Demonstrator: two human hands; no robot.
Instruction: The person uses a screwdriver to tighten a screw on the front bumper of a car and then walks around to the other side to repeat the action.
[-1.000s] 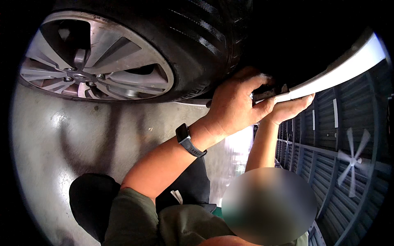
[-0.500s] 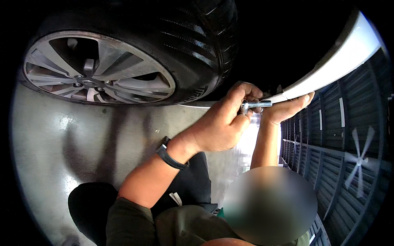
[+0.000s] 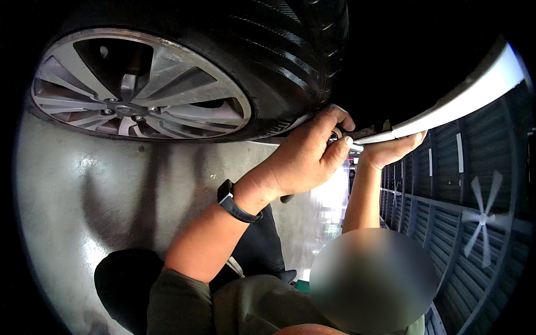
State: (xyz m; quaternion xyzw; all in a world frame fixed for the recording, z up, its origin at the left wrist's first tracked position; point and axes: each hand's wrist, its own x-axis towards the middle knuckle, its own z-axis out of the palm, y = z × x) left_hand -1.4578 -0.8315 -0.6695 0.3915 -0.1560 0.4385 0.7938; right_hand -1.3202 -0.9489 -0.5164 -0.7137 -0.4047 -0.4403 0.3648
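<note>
Just right of a car tyre (image 3: 279, 70), under the narrow end of a white curved body panel (image 3: 472, 97), sits a chrome socket tool (image 3: 357, 147) in the left hand (image 3: 301, 159). That hand pinches it between thumb and curled fingers, the shiny end pointing right toward the other wrist; a dark rounded end, apparently the handle, shows below the palm. The right hand (image 3: 393, 151) lies flat, fingers stretched out along the panel's underside and seemingly touching it. Whether its hidden fingers grip anything, I cannot tell. A black smartwatch (image 3: 225, 191) circles the left wrist. Left of the hands is a silver alloy wheel (image 3: 167, 67), above a grey floor (image 3: 120, 184). Far right, a white-bladed fan (image 3: 483, 218) shows against dark corrugated sheeting (image 3: 444, 206).
</note>
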